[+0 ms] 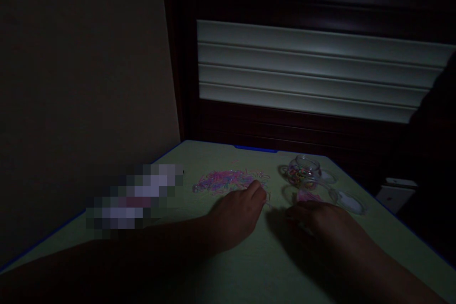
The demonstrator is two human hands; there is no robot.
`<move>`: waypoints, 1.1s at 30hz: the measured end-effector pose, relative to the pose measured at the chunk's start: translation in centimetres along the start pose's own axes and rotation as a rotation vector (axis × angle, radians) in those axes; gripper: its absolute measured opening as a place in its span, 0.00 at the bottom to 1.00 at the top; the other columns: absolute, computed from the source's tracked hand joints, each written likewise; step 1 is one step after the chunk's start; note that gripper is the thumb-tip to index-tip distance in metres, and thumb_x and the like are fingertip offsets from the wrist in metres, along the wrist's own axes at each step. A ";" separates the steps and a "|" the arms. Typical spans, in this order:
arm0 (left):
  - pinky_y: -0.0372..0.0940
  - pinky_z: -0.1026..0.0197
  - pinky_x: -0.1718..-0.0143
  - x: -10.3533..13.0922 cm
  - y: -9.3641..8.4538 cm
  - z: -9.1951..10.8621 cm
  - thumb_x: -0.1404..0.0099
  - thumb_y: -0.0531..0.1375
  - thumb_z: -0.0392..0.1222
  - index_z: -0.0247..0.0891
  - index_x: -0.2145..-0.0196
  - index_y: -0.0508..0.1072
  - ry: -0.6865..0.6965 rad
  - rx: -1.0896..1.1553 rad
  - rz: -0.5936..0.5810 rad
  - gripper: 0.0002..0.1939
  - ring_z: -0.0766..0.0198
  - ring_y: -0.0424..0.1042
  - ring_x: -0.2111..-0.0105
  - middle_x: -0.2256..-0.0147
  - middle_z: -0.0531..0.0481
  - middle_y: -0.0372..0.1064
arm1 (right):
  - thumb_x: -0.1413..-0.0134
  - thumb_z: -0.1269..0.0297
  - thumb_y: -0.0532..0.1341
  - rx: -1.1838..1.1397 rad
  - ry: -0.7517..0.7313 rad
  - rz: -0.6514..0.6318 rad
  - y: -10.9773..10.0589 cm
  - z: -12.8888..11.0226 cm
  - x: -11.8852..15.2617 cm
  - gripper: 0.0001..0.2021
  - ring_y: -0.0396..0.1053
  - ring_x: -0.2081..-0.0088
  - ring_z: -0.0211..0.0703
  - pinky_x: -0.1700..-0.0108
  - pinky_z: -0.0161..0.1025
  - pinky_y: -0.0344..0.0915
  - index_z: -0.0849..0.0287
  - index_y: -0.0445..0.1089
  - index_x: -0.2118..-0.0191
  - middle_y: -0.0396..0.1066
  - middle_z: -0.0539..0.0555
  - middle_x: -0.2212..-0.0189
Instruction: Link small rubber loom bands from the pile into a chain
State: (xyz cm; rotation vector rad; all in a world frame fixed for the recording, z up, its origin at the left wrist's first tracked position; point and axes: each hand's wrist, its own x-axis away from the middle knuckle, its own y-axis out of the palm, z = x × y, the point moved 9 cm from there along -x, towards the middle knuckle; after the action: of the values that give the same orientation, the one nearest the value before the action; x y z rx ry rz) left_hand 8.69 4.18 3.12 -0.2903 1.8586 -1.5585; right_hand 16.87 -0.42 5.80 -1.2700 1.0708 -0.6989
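A loose heap of thin pink and purple loops (228, 180), which look like small rubber bands, is spread on the pale table. My left hand (240, 211) is closed at the heap's near right edge, its fingertips pinched and mostly hidden. Further right, my right hand (317, 218) curls palm down just in front of a clear jar holding pink bands (309, 195). Its fingers are bent together, and what they hold is too dark to make out. Behind it stands an open clear jar (307, 164) with multicoloured bands inside.
Round clear lids (351, 202) lie beside the jars on the right. A blurred-out item (138, 197) is at the table's left side. The table (249, 270) has a blue edge; a wall and a dark slatted panel stand beyond it. A pale device (395, 197) sits off its right edge.
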 end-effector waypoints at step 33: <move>0.63 0.63 0.73 0.9 -1.5 2.7 0.34 0.44 0.33 0.35 0.63 0.62 0.283 -0.075 0.119 0.08 0.64 0.63 0.67 0.65 0.48 0.59 | 0.49 0.76 0.53 -0.065 -0.081 0.051 -1.2 -1.1 0.0 0.08 0.66 0.70 0.37 0.68 0.32 0.58 0.58 0.66 0.73 0.68 0.51 0.73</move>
State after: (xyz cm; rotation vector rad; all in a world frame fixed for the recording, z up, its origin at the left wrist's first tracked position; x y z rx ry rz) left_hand 9.38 1.18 4.10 0.0097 2.1122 -1.5124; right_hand 16.03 -1.14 6.98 -1.3117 1.0626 -0.5732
